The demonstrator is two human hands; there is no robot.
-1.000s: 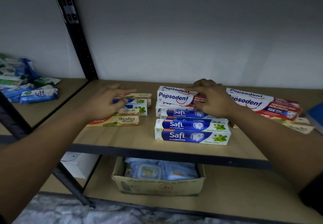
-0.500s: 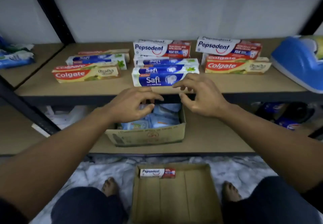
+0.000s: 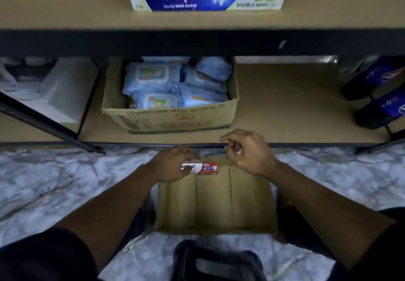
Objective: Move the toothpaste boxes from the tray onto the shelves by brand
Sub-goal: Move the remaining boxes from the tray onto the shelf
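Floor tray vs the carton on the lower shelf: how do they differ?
Contents: the tray holds one Pepsodent box, which the left hand grips; the carton is packed with blue wipe packs.
Place: the tray sits on the marble floor, the carton on the lower shelf.
Look: the tray's board is plain, the carton's front is printed.
Both are open-topped brown cardboard.

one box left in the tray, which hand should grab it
Left. The left hand lies over the left end of the box in the tray. The right hand hovers to the box's right, loosely curled and holding nothing.
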